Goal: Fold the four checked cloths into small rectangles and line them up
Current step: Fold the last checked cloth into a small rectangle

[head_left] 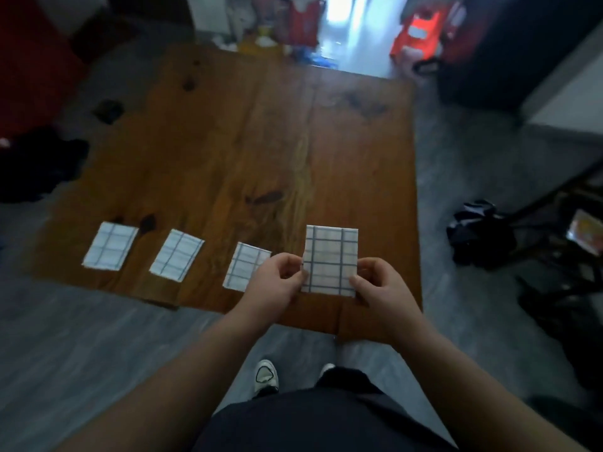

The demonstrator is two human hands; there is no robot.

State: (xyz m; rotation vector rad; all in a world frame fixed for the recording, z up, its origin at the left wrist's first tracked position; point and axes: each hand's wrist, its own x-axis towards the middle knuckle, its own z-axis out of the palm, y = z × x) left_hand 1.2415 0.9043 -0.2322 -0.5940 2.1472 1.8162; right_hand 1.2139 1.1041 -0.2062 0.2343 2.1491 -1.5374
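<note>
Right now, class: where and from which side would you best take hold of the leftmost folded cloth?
Probably the leftmost folded cloth by its near short edge, coming from the person's side. It lies flat on the table, apart from its neighbour, so that edge is free.

Four folded checked cloths (329,257), rowed.

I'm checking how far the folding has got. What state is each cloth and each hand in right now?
Far-left cloth: folded, flat on the table.
Second cloth: folded, flat.
Third cloth: folded, flat, near corner hidden by the left hand.
Fourth cloth: folded, pinched at both side edges.
Left hand: gripping fourth cloth.
Right hand: gripping fourth cloth.
</note>
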